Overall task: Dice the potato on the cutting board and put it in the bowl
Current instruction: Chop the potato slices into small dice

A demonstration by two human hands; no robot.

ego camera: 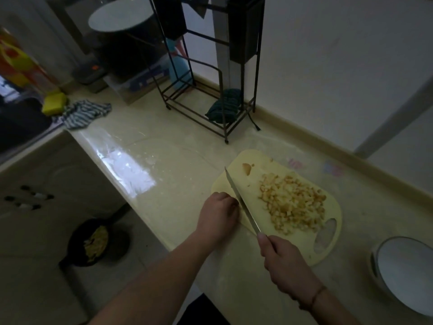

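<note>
While the right hand (284, 260) wraps its grip around the knife (242, 200), the left hand (219, 213), fingers curled (holding nothing visible), rests on the cutting board (248, 184). Diced potato (293, 202) is piled right of center; the bowl (405, 273) sits on the surface at lower right.

Counter (164, 160): cutting board (255, 184), bowl (405, 273), rack (210, 109), striped cloth (84, 113).

A cutting board (276, 184) is laid on the counter (164, 165), with diced potato (293, 202) heaped on its right half and a knife (242, 202) held across its left. A bowl (405, 270) is set to the board's right, a wire rack (210, 90) behind it.
</note>
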